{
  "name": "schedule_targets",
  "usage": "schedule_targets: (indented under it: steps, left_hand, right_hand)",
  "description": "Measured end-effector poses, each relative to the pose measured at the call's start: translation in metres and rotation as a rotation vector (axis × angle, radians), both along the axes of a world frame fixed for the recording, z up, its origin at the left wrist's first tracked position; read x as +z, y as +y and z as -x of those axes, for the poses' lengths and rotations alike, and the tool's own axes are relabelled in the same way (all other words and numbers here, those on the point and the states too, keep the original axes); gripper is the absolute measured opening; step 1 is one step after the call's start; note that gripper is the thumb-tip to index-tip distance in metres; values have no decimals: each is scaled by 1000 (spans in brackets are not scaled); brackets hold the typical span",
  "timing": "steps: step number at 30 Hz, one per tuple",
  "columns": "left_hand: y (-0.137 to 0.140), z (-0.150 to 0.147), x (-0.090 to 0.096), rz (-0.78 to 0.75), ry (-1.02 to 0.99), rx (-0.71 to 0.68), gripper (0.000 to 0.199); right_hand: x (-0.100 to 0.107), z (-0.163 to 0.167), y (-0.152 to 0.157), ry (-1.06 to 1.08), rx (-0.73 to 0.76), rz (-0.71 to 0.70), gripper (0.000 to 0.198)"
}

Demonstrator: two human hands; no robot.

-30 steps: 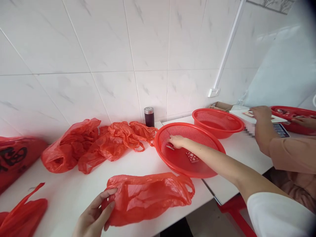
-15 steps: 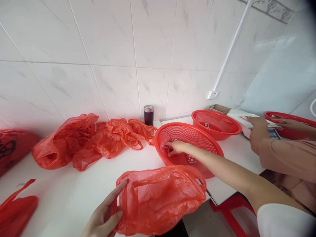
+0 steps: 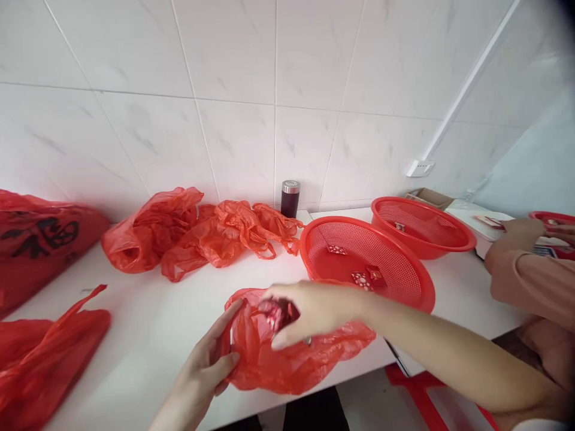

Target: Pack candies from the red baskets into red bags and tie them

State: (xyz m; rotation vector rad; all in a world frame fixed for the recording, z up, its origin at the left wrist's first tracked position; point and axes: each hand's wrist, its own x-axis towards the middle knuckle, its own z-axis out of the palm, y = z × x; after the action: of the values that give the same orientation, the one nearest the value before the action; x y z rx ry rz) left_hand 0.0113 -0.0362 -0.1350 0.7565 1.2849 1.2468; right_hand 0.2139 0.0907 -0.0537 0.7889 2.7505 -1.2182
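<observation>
My left hand (image 3: 204, 365) grips the left edge of a thin red plastic bag (image 3: 291, 368), whose mouth is held apart near the table's front edge. Over that mouth is my right hand (image 3: 314, 308), slightly blurred, its fingers closed around small red-and-white packets (image 3: 277, 312); their exact number is hidden. Just behind it stands a red perforated plastic basket (image 3: 411, 287). A dotted packet (image 3: 362, 280), a plain red packet (image 3: 376, 274) and another patterned packet (image 3: 336, 249) lie inside it.
Crumpled red bags (image 3: 220, 236) lie along the wall beside a dark tumbler (image 3: 290, 200). A full red bag with black lettering (image 3: 40, 245) sits far left, another red bag (image 3: 67, 353) nearer. A second red basket (image 3: 426, 224) stands right, near a co-worker's arm (image 3: 512, 245).
My right hand has come out of the basket and moved left over the bag with packets in its grasp. My left hand still holds the bag. The view has shifted left.
</observation>
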Motion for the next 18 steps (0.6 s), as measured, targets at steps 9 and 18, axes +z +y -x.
schedule_targets:
  steps: [9, 18]
  left_hand:
    - [-9, 10, 3, -56, 7, -28, 76]
    - [-10, 12, -3, -111, 154, 2, 71]
  right_hand:
    - [-6, -10, 22, 65, -96, -71, 46]
    - [-50, -125, 105, -643, -569, -331, 77]
